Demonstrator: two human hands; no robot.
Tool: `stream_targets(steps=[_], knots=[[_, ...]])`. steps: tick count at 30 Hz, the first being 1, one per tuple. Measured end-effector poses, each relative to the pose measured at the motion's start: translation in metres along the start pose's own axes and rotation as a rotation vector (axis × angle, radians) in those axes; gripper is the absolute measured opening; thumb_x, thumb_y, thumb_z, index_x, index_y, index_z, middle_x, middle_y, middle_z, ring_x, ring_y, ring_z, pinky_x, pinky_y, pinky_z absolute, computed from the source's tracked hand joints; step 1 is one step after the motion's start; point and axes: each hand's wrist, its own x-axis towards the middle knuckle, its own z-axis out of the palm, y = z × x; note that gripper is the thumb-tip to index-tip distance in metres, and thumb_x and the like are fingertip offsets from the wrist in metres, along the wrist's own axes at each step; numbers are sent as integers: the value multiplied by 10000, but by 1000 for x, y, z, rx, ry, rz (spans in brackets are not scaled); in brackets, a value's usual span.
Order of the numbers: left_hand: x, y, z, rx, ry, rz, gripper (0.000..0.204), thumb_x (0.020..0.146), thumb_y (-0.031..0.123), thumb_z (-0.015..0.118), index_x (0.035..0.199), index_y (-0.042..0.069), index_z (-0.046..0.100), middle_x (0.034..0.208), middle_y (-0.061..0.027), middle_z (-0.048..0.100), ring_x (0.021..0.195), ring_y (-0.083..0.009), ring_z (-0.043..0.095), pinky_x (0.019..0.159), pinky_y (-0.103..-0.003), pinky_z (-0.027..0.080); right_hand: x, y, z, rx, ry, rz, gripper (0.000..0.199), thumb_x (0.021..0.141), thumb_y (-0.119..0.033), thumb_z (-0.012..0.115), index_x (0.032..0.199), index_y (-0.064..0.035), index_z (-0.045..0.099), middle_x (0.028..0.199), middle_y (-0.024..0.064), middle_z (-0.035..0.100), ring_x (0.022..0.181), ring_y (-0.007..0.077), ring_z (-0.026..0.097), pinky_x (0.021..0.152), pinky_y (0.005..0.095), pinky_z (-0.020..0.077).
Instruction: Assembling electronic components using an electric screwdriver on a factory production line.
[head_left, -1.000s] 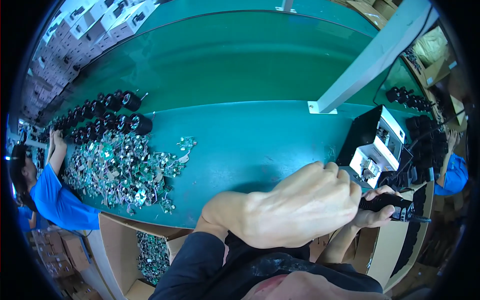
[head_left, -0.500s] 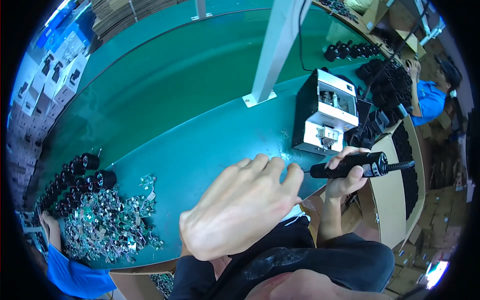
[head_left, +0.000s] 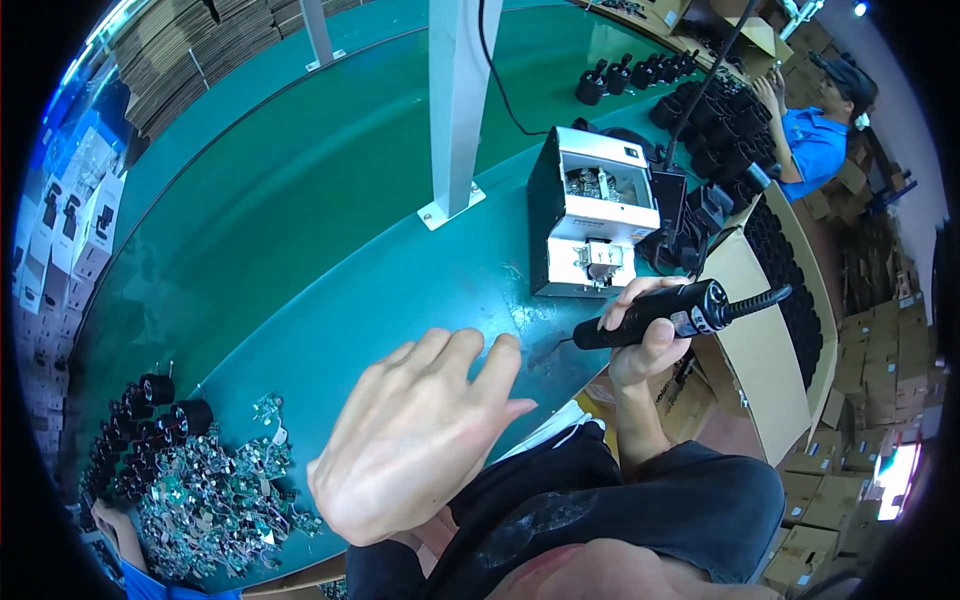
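- Head view: right hand (head_left: 640, 335) clamps a black electric screwdriver (head_left: 668, 314); left hand (head_left: 420, 435) hovers spread, holding nothing.
- Risk: the screwdriver's cord could snag the grey box (head_left: 592, 215).

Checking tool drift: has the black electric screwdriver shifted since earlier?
Cannot tell: the head camera turned. The black electric screwdriver stays in the right hand, near the grey box-shaped machine.

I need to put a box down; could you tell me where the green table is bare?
Bare green table lies left of the white post, above the left hand. Crowded: green circuit-board pile lower left, grey box-shaped machine beside the right hand.
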Motion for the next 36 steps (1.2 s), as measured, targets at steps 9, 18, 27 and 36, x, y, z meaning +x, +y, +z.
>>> stream_targets(steps=[9,18,27,36], knots=[[2,2,-1,1,-5,-21,307,837,239,690,1003,9,572,827,-101,573,743,-235,575,647,-324,493,-2,0,-1,-2,-10,-26,468,949,-431,555,1211,-70,411,836,135,586,522,122,548,450,225,470],[-1,-1,3,30,49,-51,259,818,159,681,983,-4,566,830,-109,584,732,-235,589,649,-327,498,-4,1,-3,14,15,-20,490,949,-453,553,1211,-63,416,853,121,586,526,116,545,445,222,462],[-6,-3,-5,12,-112,-17,238,874,197,628,961,6,517,854,-147,570,741,-264,583,662,-352,496,-4,-5,-3,-49,66,48,604,905,-540,588,1186,-44,389,856,115,585,506,120,547,443,220,470],[-9,-5,0,-17,25,61,147,822,90,599,894,-21,535,783,-148,578,722,-273,589,651,-354,493,-1,-3,-2,-69,40,45,550,928,-528,546,1149,-37,430,837,103,569,533,115,535,477,220,452]])
